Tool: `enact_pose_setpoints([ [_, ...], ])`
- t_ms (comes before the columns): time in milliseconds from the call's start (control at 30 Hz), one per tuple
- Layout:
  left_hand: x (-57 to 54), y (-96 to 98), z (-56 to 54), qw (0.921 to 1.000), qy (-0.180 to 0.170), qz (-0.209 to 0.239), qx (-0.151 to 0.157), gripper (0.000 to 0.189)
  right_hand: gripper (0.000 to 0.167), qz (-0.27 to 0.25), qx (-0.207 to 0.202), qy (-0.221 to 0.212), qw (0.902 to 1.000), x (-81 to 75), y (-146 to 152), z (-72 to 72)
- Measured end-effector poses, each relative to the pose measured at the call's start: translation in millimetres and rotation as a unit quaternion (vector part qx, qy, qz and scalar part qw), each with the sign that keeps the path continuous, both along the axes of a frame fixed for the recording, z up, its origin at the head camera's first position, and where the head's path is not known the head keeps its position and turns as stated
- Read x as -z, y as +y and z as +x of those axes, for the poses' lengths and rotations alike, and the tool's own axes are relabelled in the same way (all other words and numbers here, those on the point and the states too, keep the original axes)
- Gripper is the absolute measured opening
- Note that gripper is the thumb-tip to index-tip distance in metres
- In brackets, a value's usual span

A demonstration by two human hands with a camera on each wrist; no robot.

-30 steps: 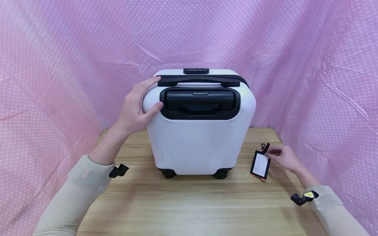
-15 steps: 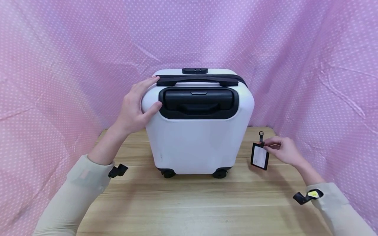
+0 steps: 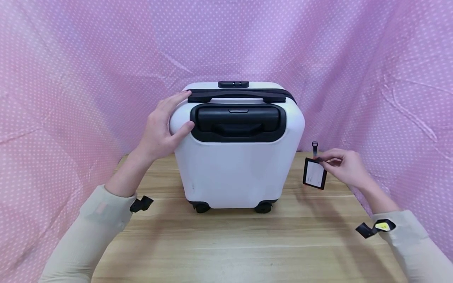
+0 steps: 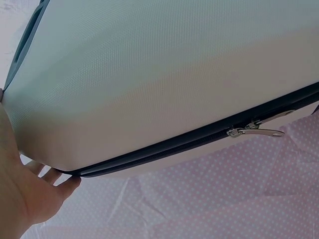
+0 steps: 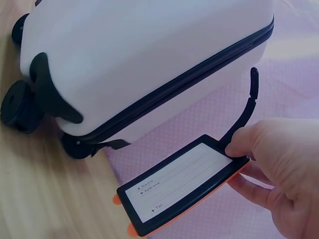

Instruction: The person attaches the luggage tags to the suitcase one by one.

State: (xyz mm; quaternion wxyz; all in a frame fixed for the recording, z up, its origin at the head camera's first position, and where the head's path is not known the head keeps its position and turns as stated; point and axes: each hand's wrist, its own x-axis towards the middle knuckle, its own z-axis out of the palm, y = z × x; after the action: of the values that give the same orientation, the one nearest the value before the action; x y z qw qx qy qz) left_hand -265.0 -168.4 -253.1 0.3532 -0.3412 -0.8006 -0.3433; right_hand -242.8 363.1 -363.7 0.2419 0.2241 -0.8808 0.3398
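Observation:
A white suitcase (image 3: 233, 173) stands upright in the middle of the head view, its black telescopic handle (image 3: 238, 120) pushed down in its recess. My left hand (image 3: 161, 127) rests spread over its upper left corner, thumb on the front and fingers reaching the top edge. To the right of the suitcase my right hand (image 3: 343, 165) pinches a luggage tag (image 3: 314, 174) by its strap end between thumb and fingers. The tag hangs above the table, black-framed with orange on its back, and its white card (image 5: 174, 181) shows printed lines. Its black strap (image 5: 241, 119) sticks up loose.
Beneath everything is a wooden table (image 3: 226, 243), with a pink polka-dot curtain (image 3: 226, 39) around its back and sides. The suitcase has black wheels (image 3: 263, 207), a black carry handle (image 3: 237, 95), a lock (image 3: 233, 84) and zipper pulls (image 4: 256, 132) on its side.
My right hand has lifted the luggage tag off the table and raised it, with the strap now standing above it. The left hand has stayed on the suitcase corner.

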Motion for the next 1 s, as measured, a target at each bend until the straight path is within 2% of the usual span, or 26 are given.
enact_pose_setpoints([
  [233, 1.3, 0.1, -2.3, 1.0000, -0.002, 0.006, 0.000, 0.065, 0.019, 0.014, 0.007, 0.026, 0.9995, -22.9, -1, -1.4],
  [733, 1.6, -0.1, -3.0, 1.0000, 0.003, 0.003, 0.002, 0.067, 0.018, -0.004, 0.023, 0.072, 0.9971, -73.0, -21, 0.5],
  [1000, 0.3, 0.7, -1.9, 1.0000, 0.005, 0.006, 0.003, 0.067, 0.021, -0.013, 0.030, 0.088, 0.9956, -94.1, -25, 1.7],
])
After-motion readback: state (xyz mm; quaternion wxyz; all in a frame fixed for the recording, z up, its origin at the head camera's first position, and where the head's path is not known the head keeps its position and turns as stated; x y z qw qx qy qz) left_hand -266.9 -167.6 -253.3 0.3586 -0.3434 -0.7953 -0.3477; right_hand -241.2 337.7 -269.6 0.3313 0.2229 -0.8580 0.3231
